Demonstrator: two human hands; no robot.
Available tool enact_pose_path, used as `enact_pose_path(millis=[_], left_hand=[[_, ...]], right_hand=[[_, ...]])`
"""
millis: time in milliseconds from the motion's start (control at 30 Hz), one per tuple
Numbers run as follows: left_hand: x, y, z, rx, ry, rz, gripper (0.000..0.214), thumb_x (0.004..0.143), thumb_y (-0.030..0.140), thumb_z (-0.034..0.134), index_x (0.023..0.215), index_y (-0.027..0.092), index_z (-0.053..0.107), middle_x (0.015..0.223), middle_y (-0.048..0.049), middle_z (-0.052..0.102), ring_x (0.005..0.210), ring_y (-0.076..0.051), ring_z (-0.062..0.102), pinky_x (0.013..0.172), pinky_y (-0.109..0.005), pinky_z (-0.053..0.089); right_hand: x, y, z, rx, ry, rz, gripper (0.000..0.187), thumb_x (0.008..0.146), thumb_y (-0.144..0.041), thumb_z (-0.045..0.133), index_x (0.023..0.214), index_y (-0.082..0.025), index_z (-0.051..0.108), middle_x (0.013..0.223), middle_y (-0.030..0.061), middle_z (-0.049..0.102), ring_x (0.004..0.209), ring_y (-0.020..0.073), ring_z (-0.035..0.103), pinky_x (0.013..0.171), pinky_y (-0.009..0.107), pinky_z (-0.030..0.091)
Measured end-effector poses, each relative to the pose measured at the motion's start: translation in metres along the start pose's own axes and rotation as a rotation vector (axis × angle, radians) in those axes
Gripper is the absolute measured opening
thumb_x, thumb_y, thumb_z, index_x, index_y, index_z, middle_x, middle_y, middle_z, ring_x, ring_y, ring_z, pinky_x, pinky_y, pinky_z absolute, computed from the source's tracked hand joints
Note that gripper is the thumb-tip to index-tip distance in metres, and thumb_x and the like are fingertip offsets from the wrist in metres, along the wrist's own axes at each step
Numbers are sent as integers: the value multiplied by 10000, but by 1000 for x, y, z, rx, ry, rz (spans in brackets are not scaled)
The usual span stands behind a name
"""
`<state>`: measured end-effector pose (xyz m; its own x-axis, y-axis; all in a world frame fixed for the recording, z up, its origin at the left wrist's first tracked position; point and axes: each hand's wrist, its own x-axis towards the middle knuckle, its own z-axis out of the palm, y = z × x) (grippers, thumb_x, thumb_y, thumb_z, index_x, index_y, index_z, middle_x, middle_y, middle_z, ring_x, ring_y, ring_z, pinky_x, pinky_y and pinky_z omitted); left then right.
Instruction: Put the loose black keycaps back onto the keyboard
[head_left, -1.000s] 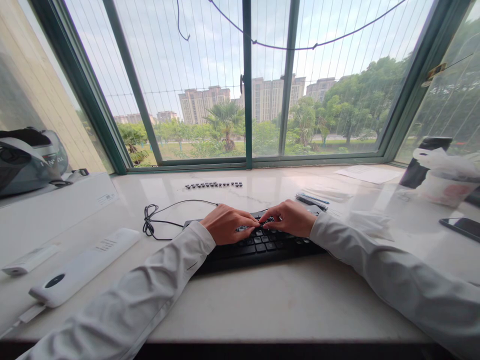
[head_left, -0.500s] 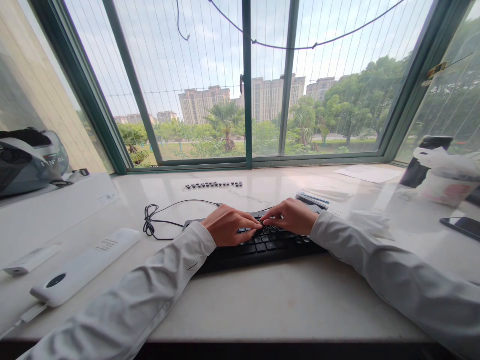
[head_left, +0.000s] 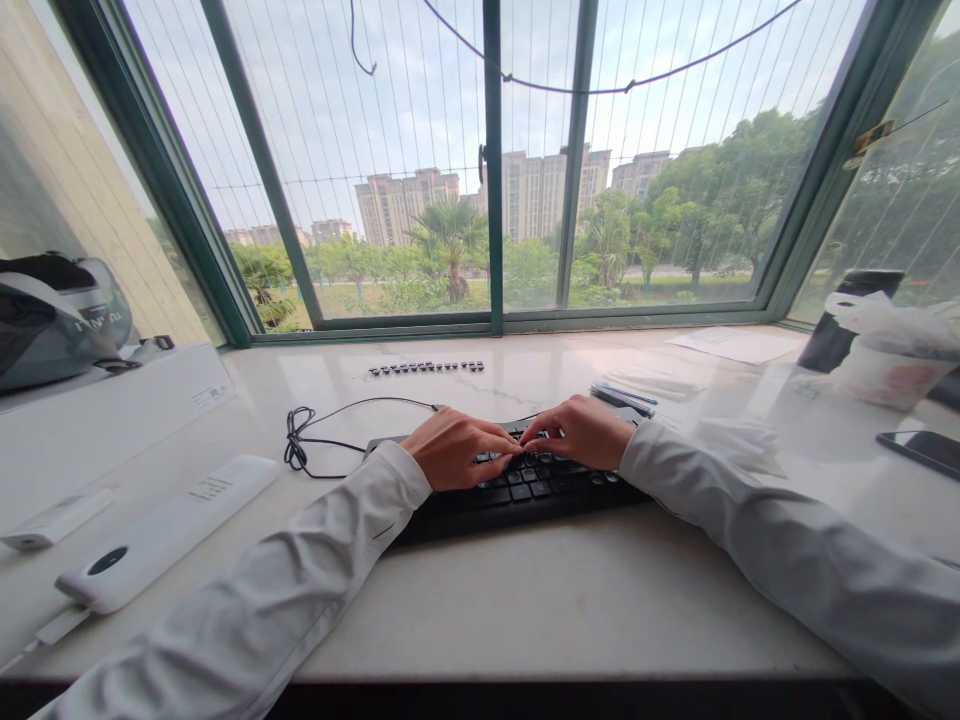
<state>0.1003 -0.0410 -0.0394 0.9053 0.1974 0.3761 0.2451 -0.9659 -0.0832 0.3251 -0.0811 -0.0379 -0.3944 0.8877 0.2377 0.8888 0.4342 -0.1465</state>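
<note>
A black keyboard (head_left: 517,502) lies on the white counter, with some of its keys showing below my fingers. Over its upper middle, my left hand (head_left: 459,450) comes in from the left, thumb and fingers closed together at the tips. My right hand (head_left: 581,432) meets it from the right, with thumb and index finger pinched. The fingertips of both hands touch or nearly touch above the keys. Whatever lies between them is too small and covered to make out. Farther back, a row of small black keycaps (head_left: 426,368) stands on the counter.
A coiled black cable (head_left: 298,440) sits left of the keyboard. Nearer me on the left is a white power bank (head_left: 169,530). To the right are thin tools (head_left: 624,398), crumpled clear plastic (head_left: 739,440), a phone (head_left: 922,452) and a bagged tub (head_left: 892,365). A window closes the back.
Both hands stay at nearly the same spot on the keyboard, with the fingertips shifting very slightly. The whole view has moved a little.
</note>
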Motion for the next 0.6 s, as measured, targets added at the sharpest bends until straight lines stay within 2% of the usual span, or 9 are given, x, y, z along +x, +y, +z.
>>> enact_pose_path(millis=[200, 600], left_hand=[[-1, -1, 1, 18, -9, -3, 310, 884, 320, 430, 1090, 298, 661, 1062, 27, 680, 848, -125, 661, 666, -194, 486], [0, 0, 0, 32, -8, 3, 307, 879, 322, 436, 1088, 309, 661, 1054, 36, 682, 828, -117, 662, 639, -190, 478]], right_hand=[[-1, -2, -1, -45, 3, -4, 300, 795, -514, 547, 939, -320, 725, 690, 7, 696, 621, 138, 581, 606, 237, 359], [-3, -6, -4, -126, 13, -30, 258, 801, -499, 551, 960, -367, 706, 658, -16, 684, 623, 149, 597, 588, 244, 345]])
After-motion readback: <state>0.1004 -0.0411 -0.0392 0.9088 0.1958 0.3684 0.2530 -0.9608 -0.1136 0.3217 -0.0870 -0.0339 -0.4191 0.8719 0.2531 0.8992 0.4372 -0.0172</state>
